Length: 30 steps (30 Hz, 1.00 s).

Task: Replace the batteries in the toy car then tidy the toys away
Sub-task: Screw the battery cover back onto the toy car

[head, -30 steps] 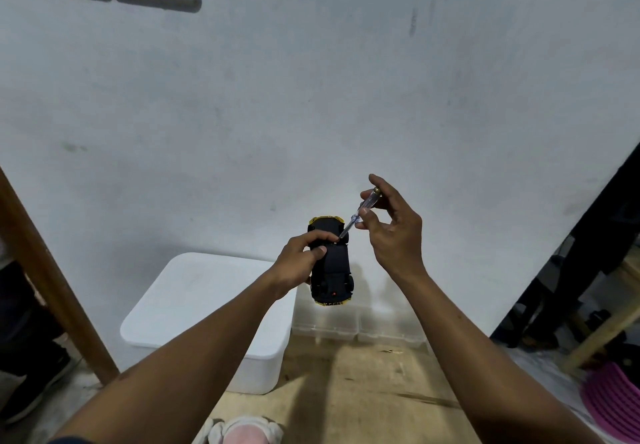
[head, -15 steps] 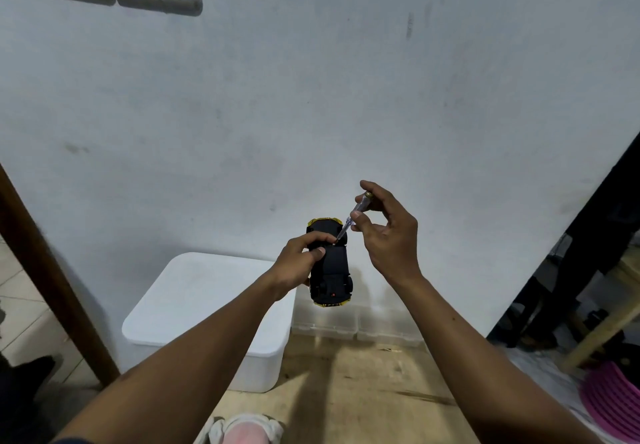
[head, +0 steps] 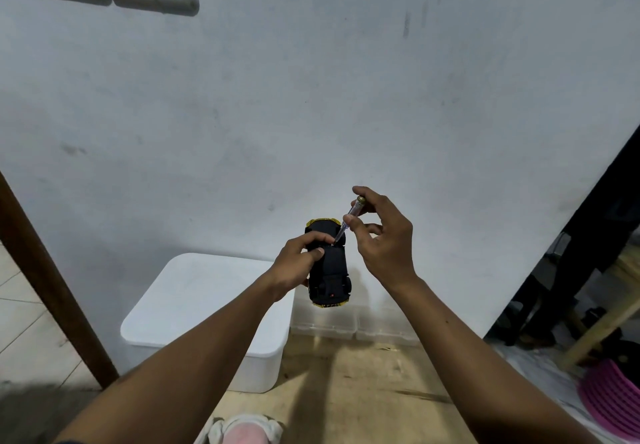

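Observation:
A black and yellow toy car (head: 330, 270) is held upside down in the air, its black underside facing me. My left hand (head: 299, 260) grips it from the left side, thumb across the chassis. My right hand (head: 384, 239) pinches a small clear-handled screwdriver (head: 348, 220) between thumb and fingers. The screwdriver slants down to the left, and its tip touches the underside near my left fingertips. The screw itself is too small to see.
A white lidded plastic box (head: 207, 308) stands on the wooden surface (head: 346, 381) against the white wall. Clear plastic containers (head: 353, 326) sit behind the car. A wooden post (head: 52, 291) is at left, a pink ribbed object (head: 613, 398) at lower right, a plush toy (head: 242, 431) at bottom.
The fingers of my right hand have shifted around the screwdriver handle while its tip stays on the car's underside. The car and my left hand have barely moved.

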Each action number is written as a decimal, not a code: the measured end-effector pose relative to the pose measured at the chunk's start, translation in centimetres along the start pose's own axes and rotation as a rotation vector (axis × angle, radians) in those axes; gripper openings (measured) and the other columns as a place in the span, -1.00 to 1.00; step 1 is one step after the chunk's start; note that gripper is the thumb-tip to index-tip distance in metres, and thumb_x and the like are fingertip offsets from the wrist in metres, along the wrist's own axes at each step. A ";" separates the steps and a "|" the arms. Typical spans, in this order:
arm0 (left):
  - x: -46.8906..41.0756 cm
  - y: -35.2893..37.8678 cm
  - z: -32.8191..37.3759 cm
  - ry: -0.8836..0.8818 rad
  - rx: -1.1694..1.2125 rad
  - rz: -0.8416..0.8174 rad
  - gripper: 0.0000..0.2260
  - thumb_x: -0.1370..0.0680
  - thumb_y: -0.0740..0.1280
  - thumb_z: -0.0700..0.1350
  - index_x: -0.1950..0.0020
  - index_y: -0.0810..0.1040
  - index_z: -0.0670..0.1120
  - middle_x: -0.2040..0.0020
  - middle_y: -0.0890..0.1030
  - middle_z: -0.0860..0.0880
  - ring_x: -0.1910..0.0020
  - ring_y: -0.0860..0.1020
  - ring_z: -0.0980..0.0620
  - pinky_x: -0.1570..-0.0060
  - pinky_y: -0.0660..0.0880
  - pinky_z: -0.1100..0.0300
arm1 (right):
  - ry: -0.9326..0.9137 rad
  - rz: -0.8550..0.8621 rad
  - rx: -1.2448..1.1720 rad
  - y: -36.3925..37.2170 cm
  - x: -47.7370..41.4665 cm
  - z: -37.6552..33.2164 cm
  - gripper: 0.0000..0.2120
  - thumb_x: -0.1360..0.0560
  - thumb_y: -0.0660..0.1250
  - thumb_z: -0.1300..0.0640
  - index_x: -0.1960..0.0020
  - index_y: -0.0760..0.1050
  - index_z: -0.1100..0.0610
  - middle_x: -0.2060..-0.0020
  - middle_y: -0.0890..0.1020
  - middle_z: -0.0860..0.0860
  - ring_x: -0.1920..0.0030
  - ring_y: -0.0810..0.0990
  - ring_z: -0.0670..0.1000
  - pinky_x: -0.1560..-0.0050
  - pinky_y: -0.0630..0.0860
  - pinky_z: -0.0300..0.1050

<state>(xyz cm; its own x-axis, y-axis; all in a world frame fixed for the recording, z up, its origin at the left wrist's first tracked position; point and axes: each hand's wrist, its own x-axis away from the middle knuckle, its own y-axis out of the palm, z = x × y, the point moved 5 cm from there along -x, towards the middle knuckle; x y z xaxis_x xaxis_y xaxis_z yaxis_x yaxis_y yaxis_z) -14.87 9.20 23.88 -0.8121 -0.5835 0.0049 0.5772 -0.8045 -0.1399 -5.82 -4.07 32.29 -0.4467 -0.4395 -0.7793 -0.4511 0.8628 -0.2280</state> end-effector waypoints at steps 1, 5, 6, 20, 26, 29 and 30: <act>0.0 0.0 0.0 0.003 -0.003 0.000 -0.73 -0.63 0.21 -0.24 -0.09 0.62 0.07 -0.13 0.56 0.00 -0.06 0.59 -0.08 0.08 0.64 -0.19 | -0.021 0.006 0.011 0.0 0.1 0.0 -0.64 -0.47 0.46 0.33 -0.24 0.54 0.16 0.09 0.60 0.03 0.04 0.63 -0.02 0.21 0.63 -0.20; -0.1 0.0 -0.1 0.019 -0.005 -0.001 -0.76 -0.59 0.30 -0.23 -0.08 0.62 0.10 -0.11 0.57 0.02 0.00 0.62 -0.07 0.09 0.64 -0.18 | -0.066 0.069 0.042 0.1 0.7 -0.2 -0.61 -0.44 0.51 0.30 -0.20 0.51 0.08 0.11 0.60 0.01 0.10 0.62 -0.06 0.19 0.63 -0.23; -0.1 0.0 -0.1 0.020 -0.002 -0.003 -0.77 -0.59 0.30 -0.24 -0.08 0.62 0.09 -0.11 0.57 0.02 0.01 0.62 -0.06 0.10 0.64 -0.17 | -0.059 0.087 0.045 0.0 0.7 -0.2 -0.60 -0.44 0.52 0.30 -0.20 0.50 0.07 0.11 0.60 0.00 0.11 0.63 -0.07 0.20 0.64 -0.22; -0.6 -0.5 0.2 0.023 0.012 0.008 -0.76 -0.58 0.31 -0.26 -0.05 0.62 0.07 -0.11 0.57 -0.03 0.06 0.62 -0.06 0.18 0.65 -0.07 | -0.196 0.010 -0.015 0.7 1.1 -0.7 -0.66 -0.45 0.42 0.46 -0.08 0.47 0.11 0.07 0.62 0.09 0.04 0.66 0.01 0.09 0.65 -0.13; -0.9 -0.9 0.3 0.026 0.023 0.015 -0.76 -0.58 0.30 -0.28 -0.04 0.63 0.05 -0.12 0.57 -0.03 0.07 0.62 -0.07 0.27 0.65 0.05 | -0.205 0.051 -0.042 0.5 0.8 -0.4 -0.62 -0.43 0.44 0.48 -0.10 0.46 0.12 0.03 0.63 0.12 0.02 0.67 0.08 -0.01 0.65 -0.01; -1.0 -1.0 0.2 0.024 0.021 0.012 -0.75 -0.57 0.31 -0.28 -0.02 0.63 0.07 -0.11 0.58 -0.04 0.07 0.62 -0.08 0.26 0.64 0.02 | -0.179 0.024 -0.028 0.6 0.8 -0.3 -0.60 -0.44 0.43 0.48 -0.11 0.45 0.10 0.06 0.61 0.04 0.04 0.67 0.00 0.07 0.67 -0.06; -1.0 -0.9 0.1 0.025 0.020 0.008 -0.75 -0.57 0.31 -0.28 -0.02 0.63 0.08 -0.11 0.58 -0.04 0.07 0.62 -0.08 0.26 0.64 0.02 | -0.191 0.035 -0.019 0.7 0.7 -0.3 -0.63 -0.43 0.45 0.46 -0.09 0.46 0.11 0.10 0.60 0.05 0.08 0.66 -0.01 0.09 0.67 -0.07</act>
<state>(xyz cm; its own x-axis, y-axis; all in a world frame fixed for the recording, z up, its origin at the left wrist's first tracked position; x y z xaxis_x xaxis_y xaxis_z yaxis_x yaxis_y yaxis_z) -14.56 10.54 24.13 -0.8091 -0.5874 -0.0207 0.5852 -0.8019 -0.1202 -6.70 -3.85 31.80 -0.3084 -0.3523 -0.8836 -0.4529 0.8712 -0.1893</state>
